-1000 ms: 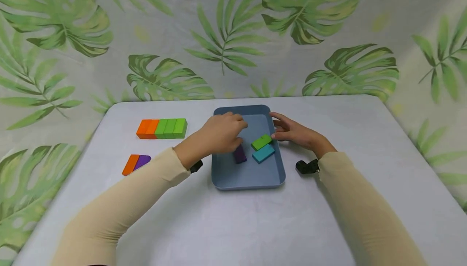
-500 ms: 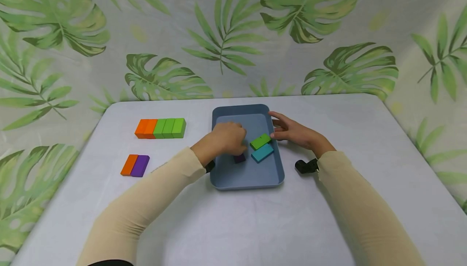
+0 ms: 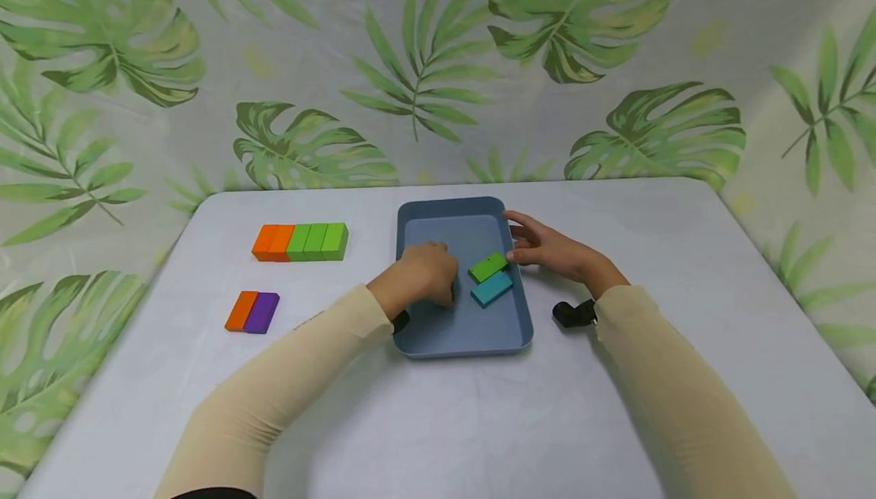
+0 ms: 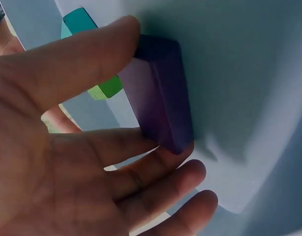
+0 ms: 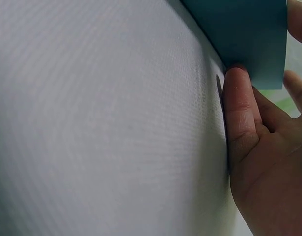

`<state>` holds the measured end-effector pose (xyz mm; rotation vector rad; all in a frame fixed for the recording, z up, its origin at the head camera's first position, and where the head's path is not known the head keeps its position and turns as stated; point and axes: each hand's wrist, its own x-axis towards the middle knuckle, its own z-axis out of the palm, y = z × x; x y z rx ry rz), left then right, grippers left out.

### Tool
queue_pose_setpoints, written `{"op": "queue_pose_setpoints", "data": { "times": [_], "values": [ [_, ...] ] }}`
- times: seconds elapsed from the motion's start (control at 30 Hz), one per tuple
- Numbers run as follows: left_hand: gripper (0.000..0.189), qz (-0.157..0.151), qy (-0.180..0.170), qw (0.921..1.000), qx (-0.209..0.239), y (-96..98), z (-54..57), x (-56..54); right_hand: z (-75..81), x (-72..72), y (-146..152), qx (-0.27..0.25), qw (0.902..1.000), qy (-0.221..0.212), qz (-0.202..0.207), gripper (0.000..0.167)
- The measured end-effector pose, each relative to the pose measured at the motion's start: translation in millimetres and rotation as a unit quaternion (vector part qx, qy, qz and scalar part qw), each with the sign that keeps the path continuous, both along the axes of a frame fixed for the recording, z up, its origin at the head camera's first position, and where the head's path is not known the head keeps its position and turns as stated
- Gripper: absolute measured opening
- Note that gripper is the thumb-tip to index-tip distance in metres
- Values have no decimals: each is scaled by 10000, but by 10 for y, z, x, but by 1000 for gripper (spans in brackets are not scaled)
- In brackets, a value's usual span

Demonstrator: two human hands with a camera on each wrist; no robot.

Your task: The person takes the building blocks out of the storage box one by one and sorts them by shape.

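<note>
In the left wrist view a purple block is pinched between the thumb and fingers of my left hand. It is tilted, close over the tray floor; in the head view the hand hides it. My right hand touches the right side wall of the blue-grey tray, its fingers extended rather than curled. The right wrist view has a fingertip against the tray's outer wall. To the right of my left hand, a green block and a turquoise block lie touching inside the tray.
Left of the tray is a row of orange blocks and green blocks, side by side on the white table. Nearer me, one orange block adjoins a purple block. Leaf-patterned cloth hangs behind.
My left hand has moved a little nearer me within the tray, and the purple block there is now hidden behind it. My right hand stays at the tray's side.
</note>
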<state>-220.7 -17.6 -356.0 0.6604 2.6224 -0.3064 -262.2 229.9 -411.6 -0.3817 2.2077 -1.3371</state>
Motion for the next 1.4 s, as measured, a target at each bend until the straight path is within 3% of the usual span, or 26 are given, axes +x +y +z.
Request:
{"op": "queue_pose_setpoints", "data": {
  "times": [0.37, 0.6, 0.73, 0.87, 1.03, 1.2, 1.3, 1.4],
  "values": [
    [60, 29, -43, 10000, -42, -14, 25, -8, -11, -18, -26, -18, 10000, -10, -12, 85],
    [59, -8, 46, 9985, 551, -74, 43, -31, -12, 19, -15, 24, 10000, 22, 8, 86],
    [55, -339, 224, 9942, 995, -170, 133, -73, -26, 15, -11, 31, 10000, 30, 5, 86],
    [64, -720, 489, 9811, 1728, -306, 312, -123, -29, 3, -21, -27, 10000, -34, 12, 85],
    [70, -891, 713, 9545, 2755, -525, 560, -154, -12, -2, -20, 52, 10000, -34, -47, 85],
    [67, -914, 920, 9302, 3434, -748, 665, -155, -5, 4, -9, 77, 10000, -9, -3, 85],
    [66, -861, 1098, 9251, 3532, -862, 676, -138, -5, 9, -8, 54, 10000, -13, -10, 85],
    [66, -742, 1213, 9276, 3454, -1001, 682, -97, -8, 12, -11, 49, 10000, -2, 6, 85]
  ]
}}
